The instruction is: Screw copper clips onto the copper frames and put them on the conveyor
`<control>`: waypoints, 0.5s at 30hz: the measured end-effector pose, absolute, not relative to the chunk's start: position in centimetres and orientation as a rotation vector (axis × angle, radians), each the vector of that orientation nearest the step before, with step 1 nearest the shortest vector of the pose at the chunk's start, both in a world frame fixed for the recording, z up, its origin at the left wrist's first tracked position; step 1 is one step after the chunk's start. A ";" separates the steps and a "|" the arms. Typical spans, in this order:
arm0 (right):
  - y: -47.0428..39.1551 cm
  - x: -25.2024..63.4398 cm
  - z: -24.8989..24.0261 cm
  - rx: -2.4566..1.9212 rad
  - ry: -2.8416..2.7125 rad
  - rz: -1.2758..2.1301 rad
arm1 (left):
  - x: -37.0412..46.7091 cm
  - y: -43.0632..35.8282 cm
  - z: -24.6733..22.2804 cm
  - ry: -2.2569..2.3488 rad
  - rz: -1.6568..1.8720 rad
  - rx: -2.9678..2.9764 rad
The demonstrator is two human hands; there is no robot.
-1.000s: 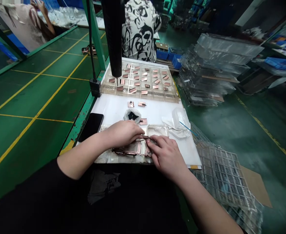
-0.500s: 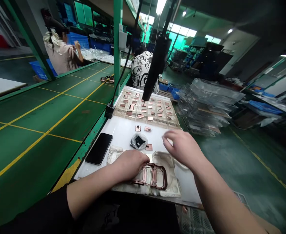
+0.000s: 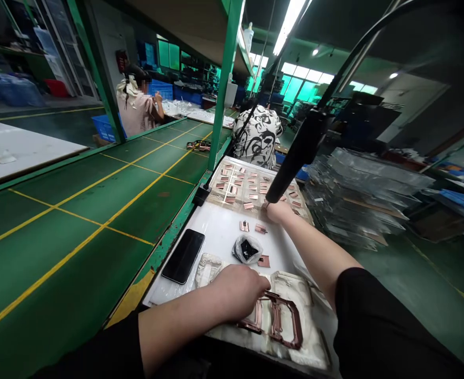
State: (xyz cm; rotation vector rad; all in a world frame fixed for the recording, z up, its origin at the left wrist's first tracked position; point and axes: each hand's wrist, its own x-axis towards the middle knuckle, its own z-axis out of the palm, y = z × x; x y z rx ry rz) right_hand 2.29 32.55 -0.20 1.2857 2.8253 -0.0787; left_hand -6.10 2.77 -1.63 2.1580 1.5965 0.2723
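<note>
Left hand (image 3: 237, 292) presses flat, fingers spread, on copper frame (image 3: 273, 318). Right hand (image 3: 276, 210) reaches the parts tray (image 3: 251, 184) beyond the frame, under the hanging tool (image 3: 295, 158); finger state unclear.

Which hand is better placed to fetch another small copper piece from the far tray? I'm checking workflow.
Likely the right hand: it is stretched out at the tray, while the left hand rests on the copper frame.
</note>
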 end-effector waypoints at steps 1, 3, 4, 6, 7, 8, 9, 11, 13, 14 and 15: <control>32.6 2.4 -0.1 1.308 2.813 -0.127 | -6.1 2.7 -1.5 1.601 0.296 2.139; 32.1 2.8 0.4 1.357 2.787 -0.241 | -6.2 2.6 -1.4 1.622 0.362 2.094; 31.5 3.2 0.8 1.372 2.801 -0.301 | -6.3 2.5 -1.3 1.640 0.404 2.068; 29.3 4.7 2.0 1.388 2.855 -0.430 | -6.5 2.4 -1.1 1.691 0.491 2.015; 27.7 5.7 2.7 1.389 2.887 -0.497 | -6.5 2.4 -1.0 1.723 0.543 1.985; 25.8 6.9 3.5 1.384 2.918 -0.564 | -6.6 2.3 -0.9 1.755 0.604 1.948; 23.6 8.3 4.2 1.372 2.950 -0.629 | -6.6 2.2 -0.9 1.782 0.673 1.906; 18.9 11.2 5.4 1.323 3.002 -0.754 | -6.4 1.9 -0.6 1.803 0.823 1.819; 14.3 13.9 6.0 1.207 3.052 -1.048 | -6.0 1.4 -0.3 1.738 0.929 1.791; 12.4 15.0 6.0 1.185 3.064 -1.176 | -5.7 1.0 -0.2 1.672 0.933 1.821; 10.6 16.0 5.8 1.180 3.070 -1.278 | -5.4 0.7 0.0 1.597 0.913 1.864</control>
